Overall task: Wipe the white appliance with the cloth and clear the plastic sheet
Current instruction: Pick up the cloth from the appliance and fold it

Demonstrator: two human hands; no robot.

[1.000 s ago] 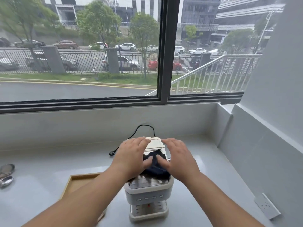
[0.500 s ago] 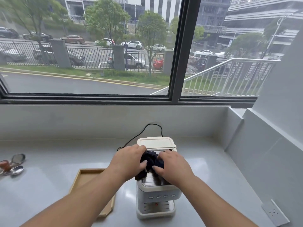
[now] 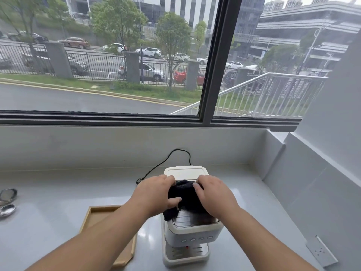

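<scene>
A white appliance [image 3: 192, 230] with a row of front buttons stands on the grey counter [image 3: 48, 222], its cream lid [image 3: 185, 172] at the back. A dark cloth [image 3: 183, 196] lies bunched on its metal top plate. My left hand [image 3: 154, 194] grips the cloth's left side, thumb under a fold. My right hand [image 3: 213, 194] presses on its right side, fingers curled over it. I see no plastic sheet.
A wooden tray [image 3: 97, 214] lies left of the appliance, partly under my left forearm. Metal spoons [image 3: 7, 200] sit at the far left edge. A black power cord [image 3: 166, 163] runs behind the appliance. A wall socket [image 3: 320, 253] is low on the right wall.
Both hands have drawn closer together over the cloth, bunching it toward the back of the top plate. The camera has shifted so the appliance sits further right in view.
</scene>
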